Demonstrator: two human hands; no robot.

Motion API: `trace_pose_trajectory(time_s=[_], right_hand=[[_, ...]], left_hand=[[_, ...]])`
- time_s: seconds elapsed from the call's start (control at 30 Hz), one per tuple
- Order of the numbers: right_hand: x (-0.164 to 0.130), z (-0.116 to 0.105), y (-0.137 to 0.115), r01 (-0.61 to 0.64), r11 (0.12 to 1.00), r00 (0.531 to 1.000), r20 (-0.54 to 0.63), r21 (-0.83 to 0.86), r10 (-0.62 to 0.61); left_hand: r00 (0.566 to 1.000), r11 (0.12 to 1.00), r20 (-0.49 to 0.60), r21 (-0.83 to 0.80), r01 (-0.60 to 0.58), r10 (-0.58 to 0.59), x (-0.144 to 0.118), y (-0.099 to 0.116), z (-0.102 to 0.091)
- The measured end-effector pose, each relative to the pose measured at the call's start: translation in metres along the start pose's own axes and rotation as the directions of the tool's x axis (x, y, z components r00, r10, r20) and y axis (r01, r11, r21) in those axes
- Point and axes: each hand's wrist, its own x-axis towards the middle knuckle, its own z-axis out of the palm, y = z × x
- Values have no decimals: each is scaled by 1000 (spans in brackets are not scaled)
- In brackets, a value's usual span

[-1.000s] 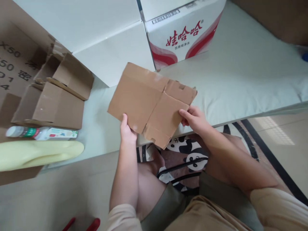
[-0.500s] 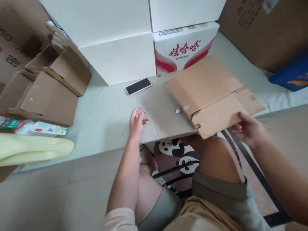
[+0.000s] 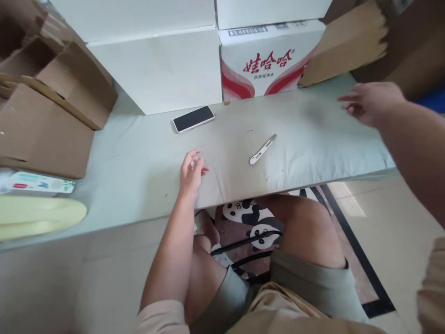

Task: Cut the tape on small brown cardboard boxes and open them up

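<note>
The cardboard [image 3: 347, 44] leaned loosely against the boxes, clear of the right hand [image 3: 373, 102] with its spread, empty fingers, and might slide down onto the cutter [image 3: 262, 149] near the idle, open left hand [image 3: 190, 172].

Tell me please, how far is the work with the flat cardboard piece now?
Done: the flat cardboard piece leans by the boxes at the far right, released. In hand: nothing. The right hand is open just below it, and the left hand rests open on the table. Left: the small cutter and the phone lie untouched, and the folded cartons sit at the left.
</note>
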Motion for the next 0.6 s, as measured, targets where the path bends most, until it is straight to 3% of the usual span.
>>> trace_pose_trajectory(time_s=[0.13, 0.3, 0.47, 0.6], right_hand=[[-47, 29, 14, -125, 992, 984, 128, -24, 127], [-94, 50, 18, -106, 990, 975, 187, -89, 121], [-122, 86, -15, 31, 986, 955, 295, -162, 18], [-149, 152, -49, 194, 959, 885, 459, -208, -80]], left_hand=[[1000, 1000, 3, -24, -20, 20, -1, 4, -2], [997, 993, -52, -93, -66, 62, -12, 10, -12], [973, 970, -169, -158, -183, 156, -17, 12, -34], [944, 952, -284, -204, -228, 166, -14, 13, -59]])
